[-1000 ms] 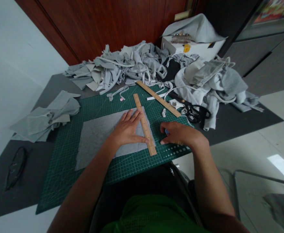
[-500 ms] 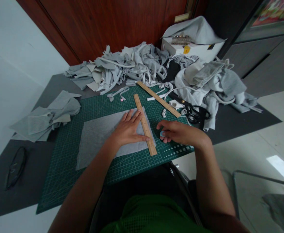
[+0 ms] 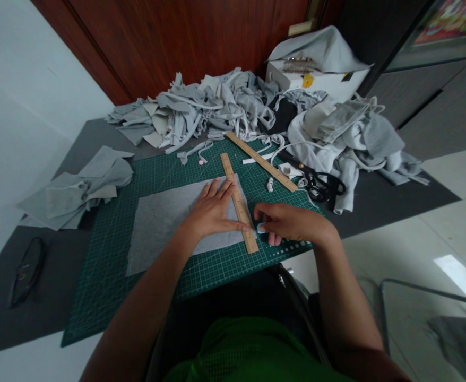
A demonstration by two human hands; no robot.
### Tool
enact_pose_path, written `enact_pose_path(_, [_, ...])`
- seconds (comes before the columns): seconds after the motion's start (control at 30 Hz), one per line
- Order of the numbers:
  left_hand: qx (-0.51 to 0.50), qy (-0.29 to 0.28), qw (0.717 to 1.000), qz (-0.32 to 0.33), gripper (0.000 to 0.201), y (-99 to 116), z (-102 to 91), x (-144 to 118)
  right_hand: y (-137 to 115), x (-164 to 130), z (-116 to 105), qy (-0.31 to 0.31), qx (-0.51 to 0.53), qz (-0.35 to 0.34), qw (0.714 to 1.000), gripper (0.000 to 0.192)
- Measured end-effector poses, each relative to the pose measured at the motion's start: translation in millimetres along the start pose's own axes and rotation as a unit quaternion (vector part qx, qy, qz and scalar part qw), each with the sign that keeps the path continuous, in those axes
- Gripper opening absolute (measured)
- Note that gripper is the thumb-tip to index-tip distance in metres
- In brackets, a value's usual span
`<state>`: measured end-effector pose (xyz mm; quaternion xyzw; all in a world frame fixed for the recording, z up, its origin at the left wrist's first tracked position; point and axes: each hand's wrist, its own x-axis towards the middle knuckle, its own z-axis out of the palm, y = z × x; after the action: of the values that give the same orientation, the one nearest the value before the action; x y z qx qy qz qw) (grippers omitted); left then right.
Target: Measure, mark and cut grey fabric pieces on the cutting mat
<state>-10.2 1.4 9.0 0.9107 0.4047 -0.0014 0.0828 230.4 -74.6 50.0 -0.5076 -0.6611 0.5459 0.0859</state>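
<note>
My left hand (image 3: 214, 210) lies flat with fingers spread, pressing a wooden ruler (image 3: 239, 204) onto a grey piece of fabric (image 3: 159, 223). The ruler runs along the fabric's right part, slightly tilted. Just right of the ruler's lower half is my right hand (image 3: 286, 221), its fingers closed on a small pale-blue piece of tailor's chalk (image 3: 261, 228). The chalk is close to the fabric's right edge; whether it touches the cloth I cannot tell. Under the fabric is a green cutting mat (image 3: 109, 223).
A second wooden ruler (image 3: 262, 162) lies behind my hands. Black-handled scissors (image 3: 318, 183) rest to the right, beside heaped grey cloth (image 3: 348, 132). More scraps (image 3: 217, 103) pile along the back and left. Glasses (image 3: 28, 270) lie on the left; a white box (image 3: 316, 82) stands back right.
My right hand has moved a little left with the chalk, closer to the ruler and the fabric's edge. My left hand stays pressed on the ruler.
</note>
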Motion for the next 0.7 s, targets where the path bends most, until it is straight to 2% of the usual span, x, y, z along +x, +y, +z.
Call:
enact_pose_path(0.13, [0.009, -0.009, 1.000, -0.004, 0.140, 0.1, 0.2, 0.1, 1.8, 3.3, -0.8, -0.021, -0.015, 0.005, 1.000, 0.008])
enact_pose_path(0.3, [0.017, -0.014, 1.000, -0.006, 0.139, 0.1, 0.7, 0.5, 4.0, 8.4, 1.9, -0.043, -0.002, -0.018, 0.999, 0.006])
enact_pose_path(0.57, [0.011, -0.017, 1.000, -0.007, 0.138, 0.4, -0.1, 0.1, -1.3, 6.2, 2.7, -0.028, -0.048, -0.005, 0.998, 0.007])
enact_pose_path(0.7, [0.008, -0.016, 1.000, -0.006, 0.139, 0.2, 0.2, 0.3, -2.7, 6.2, 3.5, -0.013, -0.054, -0.020, 0.998, 0.007])
